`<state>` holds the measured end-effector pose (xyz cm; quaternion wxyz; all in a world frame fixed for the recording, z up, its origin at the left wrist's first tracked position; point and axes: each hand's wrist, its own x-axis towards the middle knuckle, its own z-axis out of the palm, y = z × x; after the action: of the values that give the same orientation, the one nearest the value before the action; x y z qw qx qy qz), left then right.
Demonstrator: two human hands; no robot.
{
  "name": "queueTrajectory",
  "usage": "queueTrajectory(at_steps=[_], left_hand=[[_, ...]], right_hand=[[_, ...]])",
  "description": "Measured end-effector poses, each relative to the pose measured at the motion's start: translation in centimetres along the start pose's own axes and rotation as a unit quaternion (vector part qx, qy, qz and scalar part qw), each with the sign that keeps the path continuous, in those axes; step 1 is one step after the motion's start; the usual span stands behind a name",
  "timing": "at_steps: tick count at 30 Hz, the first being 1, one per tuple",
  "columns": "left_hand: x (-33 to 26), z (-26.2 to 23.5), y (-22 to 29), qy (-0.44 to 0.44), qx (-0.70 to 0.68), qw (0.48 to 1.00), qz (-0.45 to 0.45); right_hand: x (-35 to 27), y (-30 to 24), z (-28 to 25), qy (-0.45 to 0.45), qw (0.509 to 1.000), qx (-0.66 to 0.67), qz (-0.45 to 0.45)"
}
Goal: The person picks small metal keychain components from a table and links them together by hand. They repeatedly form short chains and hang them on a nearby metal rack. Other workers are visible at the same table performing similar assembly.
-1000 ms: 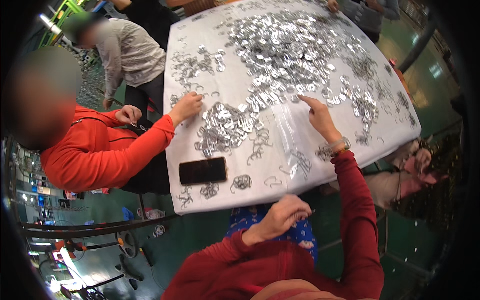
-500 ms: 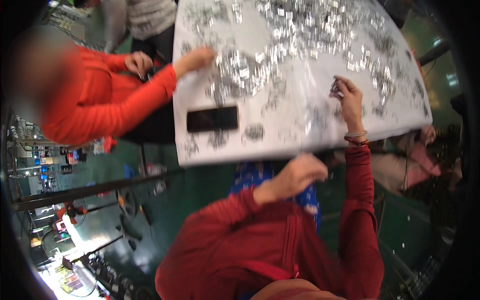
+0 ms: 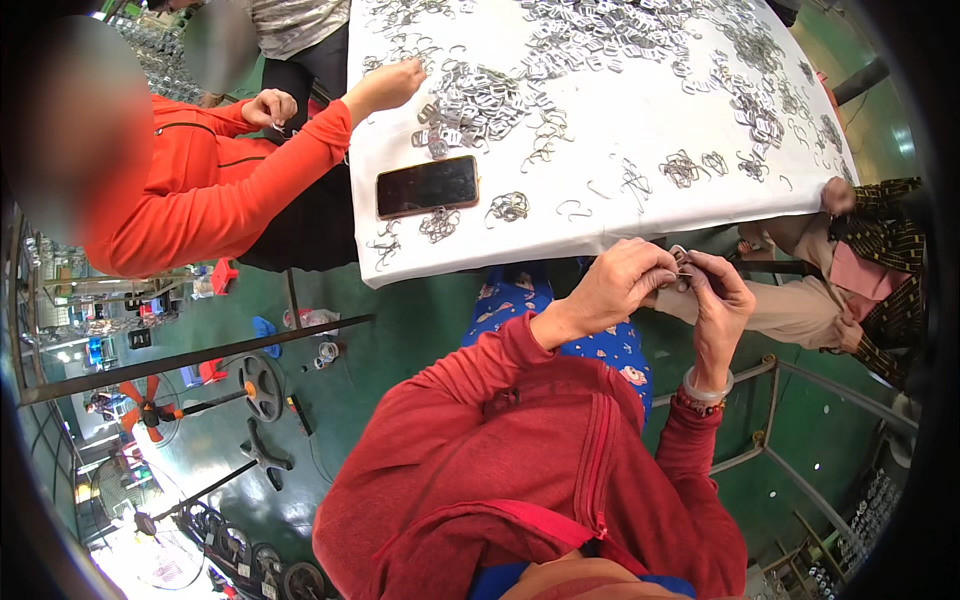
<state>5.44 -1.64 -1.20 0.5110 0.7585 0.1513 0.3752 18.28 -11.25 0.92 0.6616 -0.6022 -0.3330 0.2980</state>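
Pinching a small metal piece point(image 3: 681, 270) between both hands, just off the near edge of the table point(image 3: 620, 215), above the lap. Left hand point(image 3: 625, 283) has its fingers point(image 3: 655, 268) closed narrow on the piece from the left; right hand point(image 3: 718, 295) curls in from the right, fingertips point(image 3: 700, 268) meeting it at the same spot. Both grips look tight; exact contact points are too small to make out.

Handling, my read: thin bent wire or stamped clip, so light, stiff, a bit springy. Shiny metal, likely slippery, easy to drop from a loose pinch. Not fragile, but thin wire could bend if squeezed across the open loop. Best hold looks like fingertip pinch on the flat or straight section, one hand steadying, the other working the free end. Hooked ends may snag on each other or on cloth.

Around it: white table covered with heaps of the same metal clips point(image 3: 600, 40) at the far side, looser wire hooks point(image 3: 575, 208) scattered near. Dark phone point(image 3: 427, 186) lies flat at the near left part of the table, small wire clusters just beside it. Person in an orange jacket point(image 3: 200, 190) sits left, one hand point(image 3: 395, 82) on a clip pile. Another seated person point(image 3: 850, 270) at right, hand at the table corner. Green floor point(image 3: 400, 340) below.
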Motion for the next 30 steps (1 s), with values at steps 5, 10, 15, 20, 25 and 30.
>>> queueTrajectory(at_steps=[5, 10, 15, 20, 25, 30], left_hand=[[-0.2, -0.2, 0.3, 0.036, 0.02, 0.999, -0.007], [-0.2, 0.1, 0.0, 0.054, 0.001, 0.998, -0.03], [-0.3, 0.5, -1.2, 0.039, 0.032, 0.999, -0.01], [0.0, 0.2, -1.6, 0.08, 0.015, 0.996, -0.028], [2.8, -8.1, -4.9, 0.135, 0.211, 0.961, -0.114], [5.2, -13.9, -10.8, 0.001, 0.453, 0.876, -0.165]], right_hand=[[-0.1, -0.6, 0.7, 0.001, 1.0, 0.01, -0.003], [-0.3, -0.6, 1.1, 0.04, 0.999, 0.013, -0.001], [-0.5, 0.2, 1.4, 0.088, 0.994, 0.064, 0.005], [-0.2, 0.8, 1.8, 0.098, 0.988, 0.117, -0.011], [0.3, 0.5, 1.5, 0.085, 0.99, 0.113, -0.013], [0.5, -0.1, 0.8, 0.065, 0.993, 0.094, -0.015]])
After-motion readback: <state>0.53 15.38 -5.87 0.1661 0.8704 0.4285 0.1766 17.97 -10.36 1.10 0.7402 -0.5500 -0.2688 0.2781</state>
